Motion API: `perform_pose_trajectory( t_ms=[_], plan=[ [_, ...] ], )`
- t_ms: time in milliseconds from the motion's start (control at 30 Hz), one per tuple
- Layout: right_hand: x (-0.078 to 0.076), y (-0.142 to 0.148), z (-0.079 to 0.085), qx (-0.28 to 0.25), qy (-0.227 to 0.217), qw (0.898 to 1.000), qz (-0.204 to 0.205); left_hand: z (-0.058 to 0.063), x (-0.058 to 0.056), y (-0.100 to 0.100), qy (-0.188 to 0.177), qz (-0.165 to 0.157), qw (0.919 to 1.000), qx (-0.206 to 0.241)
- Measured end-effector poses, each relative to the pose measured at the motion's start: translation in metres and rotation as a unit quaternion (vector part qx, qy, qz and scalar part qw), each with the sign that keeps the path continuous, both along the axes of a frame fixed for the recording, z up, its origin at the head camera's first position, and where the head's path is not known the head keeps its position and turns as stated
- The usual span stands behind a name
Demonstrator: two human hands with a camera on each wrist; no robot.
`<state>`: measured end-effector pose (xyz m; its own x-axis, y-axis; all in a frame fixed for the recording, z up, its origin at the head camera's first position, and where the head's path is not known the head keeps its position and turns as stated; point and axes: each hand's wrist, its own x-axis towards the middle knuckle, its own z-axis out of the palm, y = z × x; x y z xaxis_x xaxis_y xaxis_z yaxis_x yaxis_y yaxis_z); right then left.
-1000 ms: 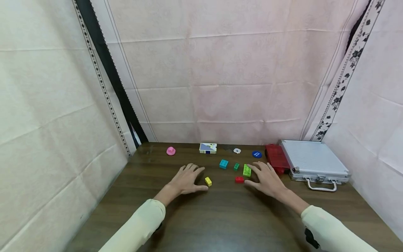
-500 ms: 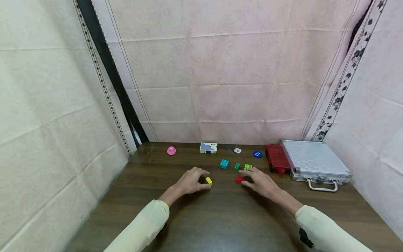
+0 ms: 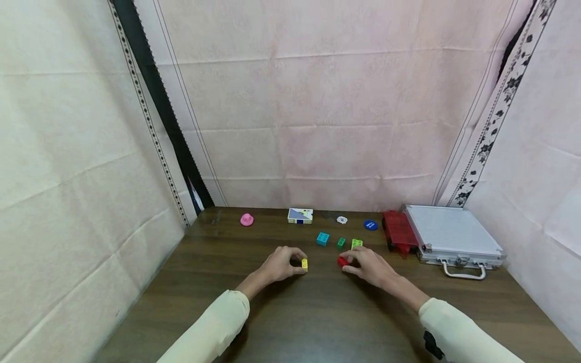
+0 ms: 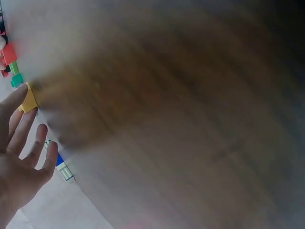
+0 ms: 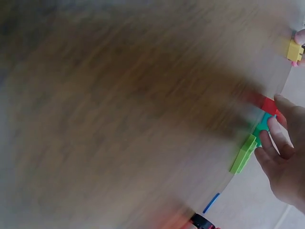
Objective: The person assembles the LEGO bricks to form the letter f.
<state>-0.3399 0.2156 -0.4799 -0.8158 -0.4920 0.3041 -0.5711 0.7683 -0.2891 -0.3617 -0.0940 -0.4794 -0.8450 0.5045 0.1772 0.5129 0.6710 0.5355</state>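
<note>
My left hand point(image 3: 280, 264) pinches a yellow toy brick point(image 3: 304, 264) between thumb and fingertips; the left wrist view shows the thumb on one side of this yellow brick point(image 4: 29, 98). Across from it, my right hand point(image 3: 370, 266) pinches a red toy brick point(image 3: 342, 261), whose far part its fingers cover. Just behind the right hand lie a lime green brick point(image 3: 356, 243), partly hidden by the fingers, and a small dark green brick point(image 3: 341, 242). A light blue brick point(image 3: 323, 238) sits a little farther left.
Along the back edge are a pink hat-shaped piece point(image 3: 247, 219), a small patterned box point(image 3: 300, 216), a white flower-like piece point(image 3: 342, 220) and a blue disc point(image 3: 370, 225). A red toy vehicle or box point(image 3: 399, 231) stands against a silver case point(image 3: 455, 234) at the right.
Both hands have moved closer together and their fingers have closed, the left on the yellow brick and the right on the red brick. Both bricks have turned slightly.
</note>
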Motion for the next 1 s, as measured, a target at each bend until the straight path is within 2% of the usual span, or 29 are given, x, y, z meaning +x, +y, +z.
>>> perform_pose_trajectory(
  t_ms=[200,433,600,800,1000],
  plan=[
    [-0.003,0.003,0.002,-0.014,-0.026,0.999,0.028,0.004,-0.001,0.004,-0.023,-0.006,0.9994,0.026],
    [-0.011,0.002,0.005,0.002,-0.052,0.997,0.064,0.004,-0.002,0.008,-0.032,-0.006,0.9984,0.047],
    [-0.016,-0.004,0.009,0.003,-0.049,0.996,0.067,0.005,-0.003,0.009,-0.039,-0.002,0.9977,0.055],
    [-0.016,-0.016,0.012,-0.005,-0.058,0.997,0.057,0.007,-0.002,0.009,-0.069,0.007,0.9954,0.065],
    [-0.012,-0.03,0.017,-0.021,-0.029,0.998,0.057,0.006,-0.002,0.012,-0.082,0.011,0.9943,0.067]
  ],
)
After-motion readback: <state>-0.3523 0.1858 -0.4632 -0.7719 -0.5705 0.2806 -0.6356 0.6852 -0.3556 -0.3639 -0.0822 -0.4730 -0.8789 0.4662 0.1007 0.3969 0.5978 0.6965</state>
